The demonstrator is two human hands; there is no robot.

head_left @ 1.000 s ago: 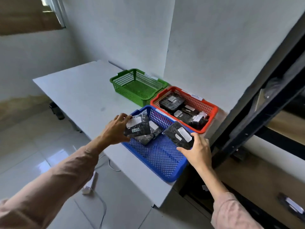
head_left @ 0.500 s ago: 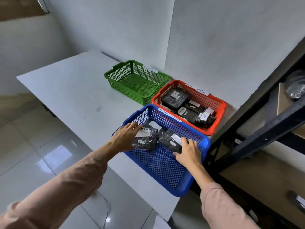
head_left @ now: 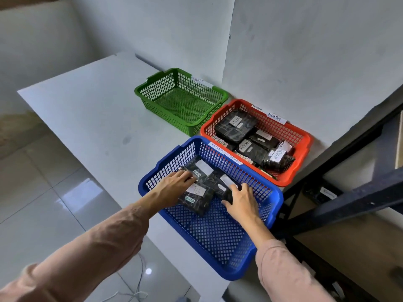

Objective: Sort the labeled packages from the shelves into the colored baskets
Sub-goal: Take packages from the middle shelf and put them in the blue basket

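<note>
Here I am at a white table (head_left: 87,118), smooth and matte with a few faint smudges, pushed into the corner of a pale painted wall. Glossy floor tiles (head_left: 32,203) below on my left are catching the light, and a thin white cable (head_left: 135,295) is trailing across them. On my right is a dark metal shelf frame (head_left: 349,199) with angled struts.

Three plastic baskets sit on the table, all rectangular, with lattice walls and rolled rims. The green basket (head_left: 181,103) is farthest, by the wall. The red basket (head_left: 303,136) is just beside it, holding black wrapped packages (head_left: 233,127) with white labels reading RETURN. The blue basket (head_left: 218,236) is nearest and hangs a little over the table's near edge.

Both my hands are down in the blue basket. My left hand (head_left: 174,187) lies on the near package (head_left: 196,199), with the fingers fairly straight across its top left edge, pressing rather than clasping. It is a flat block in crinkly black wrap with a white label and a small green-lettered sticker, lying on the basket floor. My right hand (head_left: 242,199) is on the second package (head_left: 220,182), with the fingers bent over its top and the thumb against its near corner, a light pinch. That one lies beside the first, their edges overlapping. A third package (head_left: 200,168) lies behind them, toward the far wall of the basket, white label up.
</note>
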